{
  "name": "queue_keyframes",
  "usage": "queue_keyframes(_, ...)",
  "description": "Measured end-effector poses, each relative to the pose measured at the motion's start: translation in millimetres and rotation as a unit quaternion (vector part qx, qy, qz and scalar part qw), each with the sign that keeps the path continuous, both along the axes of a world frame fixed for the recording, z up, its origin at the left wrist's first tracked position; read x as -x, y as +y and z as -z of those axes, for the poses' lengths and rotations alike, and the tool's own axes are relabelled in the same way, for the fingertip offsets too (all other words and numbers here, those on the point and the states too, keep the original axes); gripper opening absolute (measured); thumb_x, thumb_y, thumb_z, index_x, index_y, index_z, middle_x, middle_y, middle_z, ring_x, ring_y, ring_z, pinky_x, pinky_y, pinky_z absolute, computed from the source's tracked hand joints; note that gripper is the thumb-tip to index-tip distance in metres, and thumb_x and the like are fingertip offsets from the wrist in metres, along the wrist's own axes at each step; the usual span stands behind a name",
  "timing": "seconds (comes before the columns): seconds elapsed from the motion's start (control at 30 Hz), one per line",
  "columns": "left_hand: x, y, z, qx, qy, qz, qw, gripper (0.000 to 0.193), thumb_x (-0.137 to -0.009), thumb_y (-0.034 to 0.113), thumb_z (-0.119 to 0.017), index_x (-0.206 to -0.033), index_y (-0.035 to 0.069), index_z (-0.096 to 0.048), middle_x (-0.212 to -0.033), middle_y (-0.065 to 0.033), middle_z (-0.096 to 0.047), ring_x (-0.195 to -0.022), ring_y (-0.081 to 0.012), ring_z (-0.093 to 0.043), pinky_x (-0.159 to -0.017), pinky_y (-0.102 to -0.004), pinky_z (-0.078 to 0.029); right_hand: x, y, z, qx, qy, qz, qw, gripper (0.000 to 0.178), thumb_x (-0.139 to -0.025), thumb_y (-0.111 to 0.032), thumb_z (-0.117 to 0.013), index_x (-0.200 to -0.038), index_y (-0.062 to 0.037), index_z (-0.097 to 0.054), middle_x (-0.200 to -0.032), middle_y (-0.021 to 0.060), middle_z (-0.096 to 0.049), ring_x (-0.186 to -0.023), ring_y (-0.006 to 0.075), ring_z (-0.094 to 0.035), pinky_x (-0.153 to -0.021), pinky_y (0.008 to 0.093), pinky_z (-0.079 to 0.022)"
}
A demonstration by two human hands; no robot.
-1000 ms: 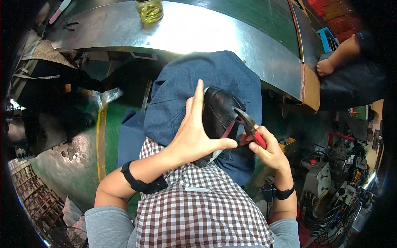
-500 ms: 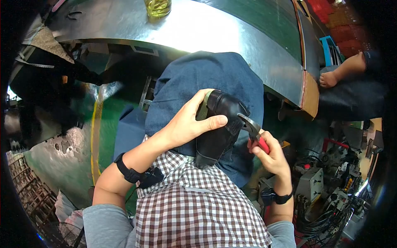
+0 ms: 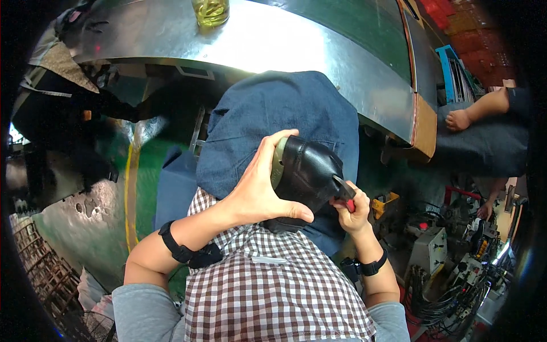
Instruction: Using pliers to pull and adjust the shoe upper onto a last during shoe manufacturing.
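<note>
A black leather shoe upper is stretched over a pale green shoe last above my lap. My left hand is wrapped round the last, fingers over its far end and thumb across the near side. In my right hand are lasting pincers with red handles. Their metal head touches the right edge of the upper; whether the jaws grip the leather I cannot tell. A blue cloth covers my knees beneath the shoe.
Ahead runs a metal-topped bench with a jar of yellow liquid on it. Cardboard covers its right corner. A co-worker's hand rests at the right, near a blue rack. Machinery with cables stands at lower right.
The shoe has turned and tipped in my left hand, so its near end is foreshortened. My right hand with the pincers has moved down and slightly left.
</note>
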State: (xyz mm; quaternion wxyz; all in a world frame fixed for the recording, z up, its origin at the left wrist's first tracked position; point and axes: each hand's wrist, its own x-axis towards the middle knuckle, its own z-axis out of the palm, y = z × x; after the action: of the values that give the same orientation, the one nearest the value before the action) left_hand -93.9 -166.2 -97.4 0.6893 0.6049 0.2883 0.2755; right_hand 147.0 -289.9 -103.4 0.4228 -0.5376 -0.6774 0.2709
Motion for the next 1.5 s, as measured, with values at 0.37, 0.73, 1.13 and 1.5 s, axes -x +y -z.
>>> queue_keyframes(0.37, 16.1, -18.0, -22.6, -0.074, 0.101, -0.135, 0.983, 0.134, -0.064, 0.009, -0.083, -0.155, 0.006, 0.016, -0.141, -0.0257, -0.038, -0.131, -0.0361, -0.044, -0.112, -0.0433, -0.035, 22.4, 14.3, -81.6, 0.204, -0.018, -0.192, 0.960, 0.032, -0.089, -0.021, -0.069, -0.106, 0.0026, -0.057, -0.108, 0.0172, -0.058, -0.092, 0.0362, -0.061, -0.079, 0.0396, -0.049)
queue_keyframes(0.73, 48.3, 0.2, -31.1, -0.037, -0.123, 0.239, 0.963, 0.131, -0.067, 0.014, -0.089, -0.159, 0.015, 0.004, -0.161, -0.0239, -0.018, -0.144, -0.0312, -0.033, -0.116, -0.0413, -0.031, 29.1, -2.0, -57.4, 0.229, 0.317, 0.035, 0.920, 0.034, -0.082, -0.017, -0.078, -0.099, -0.0040, -0.051, -0.102, 0.0078, -0.056, -0.091, 0.0151, -0.054, -0.085, 0.0293, -0.044)
queue_keyframes(1.13, 74.5, -20.8, -48.2, -0.053, -0.052, 0.260, 0.963, 0.131, -0.072, 0.001, -0.082, -0.157, 0.028, 0.014, -0.163, -0.0264, -0.005, -0.149, -0.0376, -0.021, -0.116, -0.0426, -0.029, 56.6, 22.7, -39.0, 0.185, 0.244, -0.080, 0.949, 0.052, -0.070, -0.026, -0.090, -0.102, -0.0026, -0.056, -0.095, 0.0044, -0.051, -0.076, 0.0121, -0.050, -0.068, 0.0267, -0.044)
queue_keyframes(1.5, 24.8, -9.2, -24.6, 0.027, 0.091, 0.010, 0.995, 0.099, -0.082, -0.007, -0.060, -0.158, 0.006, 0.003, -0.146, -0.0191, -0.040, -0.131, -0.0234, -0.047, -0.109, -0.0370, -0.040, 61.8, 34.2, -36.8, 0.163, 0.002, 0.104, 0.981, 0.082, -0.056, -0.053, -0.090, -0.104, 0.0009, -0.050, -0.090, 0.0096, -0.050, -0.081, 0.0248, -0.054, -0.072, 0.0369, -0.046)
